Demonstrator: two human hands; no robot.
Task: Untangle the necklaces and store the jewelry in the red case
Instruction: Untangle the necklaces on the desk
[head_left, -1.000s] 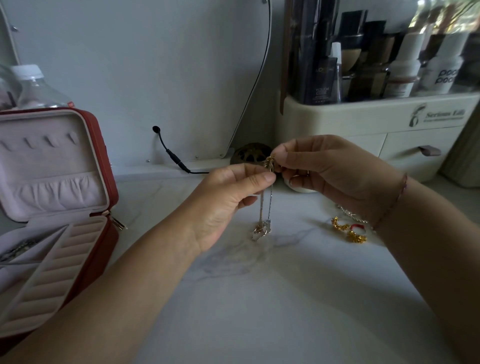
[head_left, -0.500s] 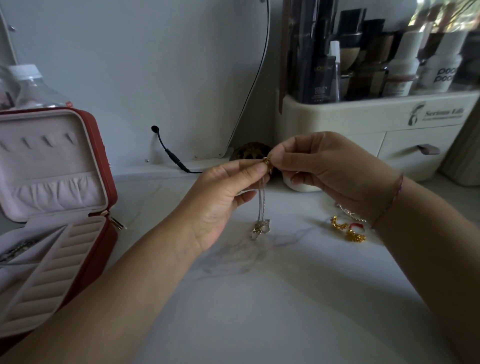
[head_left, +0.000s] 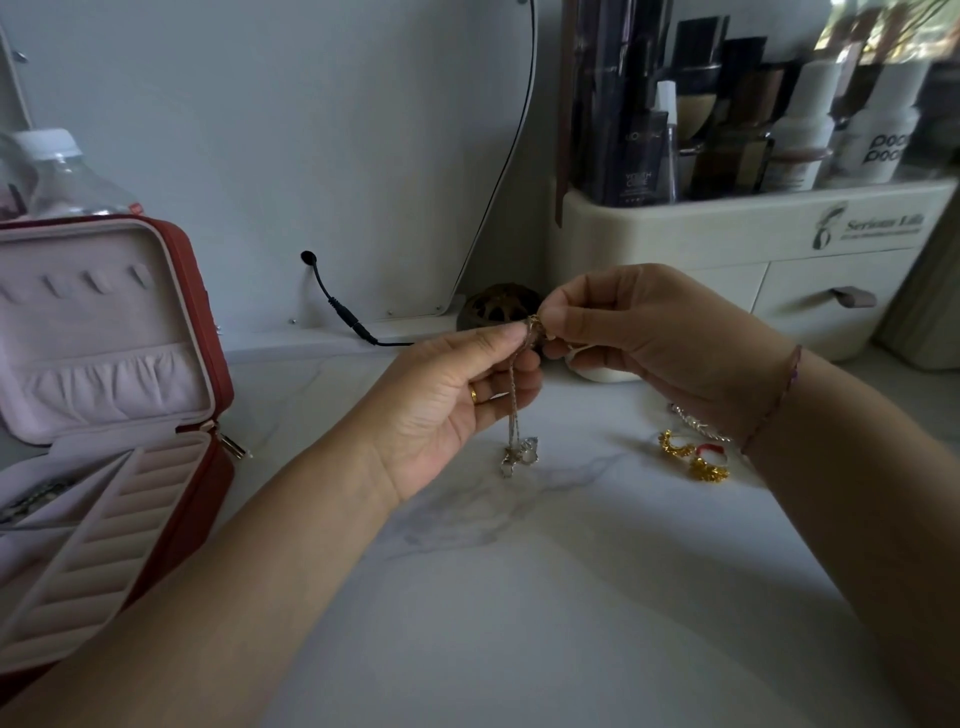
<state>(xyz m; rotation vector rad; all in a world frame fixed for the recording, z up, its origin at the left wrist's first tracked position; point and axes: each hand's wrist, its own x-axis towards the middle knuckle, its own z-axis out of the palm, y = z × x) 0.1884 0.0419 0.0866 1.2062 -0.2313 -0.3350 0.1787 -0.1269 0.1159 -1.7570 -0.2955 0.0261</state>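
A white bench (head_left: 519, 613) with faint grey marble veins runs up to a pale wall, where a thin black cable (head_left: 332, 301) hangs at 11 o'clock. At 9 o'clock an open red case (head_left: 205, 358) with pale pink padded lining stands with its lid upright and its ring rolls facing up. A clear plastic bottle with a white cap (head_left: 57, 166) stands behind it. At 2 o'clock a cream plastic organiser with drawers (head_left: 727, 234) carries dark and white cosmetic bottles. Two small gold hoop earrings (head_left: 693, 458) lie on the bench at 3 o'clock, with a twisted silver chain (head_left: 693, 420) just beyond them, partly hidden by the right wrist. The necklaces (head_left: 513, 405), thin silver and gold chains wound together, hang straight down from a small gold knot near 12 o'clock. A pale silver pendant (head_left: 519, 457) ends them close to the bench; whether it touches, I cannot tell. The left hand (head_left: 452, 410), palm towards the camera with a gold ring on one finger, pinches the knot between thumb and fingertips. The right hand (head_left: 649, 338), with a thin bracelet at its wrist, pinches the same knot from the other side with its fingers curled.
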